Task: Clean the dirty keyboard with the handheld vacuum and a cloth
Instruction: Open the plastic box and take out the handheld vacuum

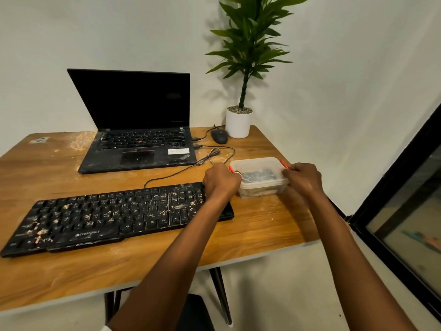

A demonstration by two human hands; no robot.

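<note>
A black keyboard (114,216) strewn with crumbs lies across the wooden table (143,261), its cable running back to the laptop. To its right stands a clear lidded plastic container (259,174) with red clips and something grey inside. My left hand (220,181) grips the container's left end at the red clip, its wrist over the keyboard's right corner. My right hand (304,179) grips the container's right end. No vacuum or cloth shows in the open.
An open black laptop (138,130) stands at the back, with a black mouse (219,136) and a potted plant (238,120) behind the container. The table's right edge is close to my right arm. A dark window frame (393,187) stands to the right.
</note>
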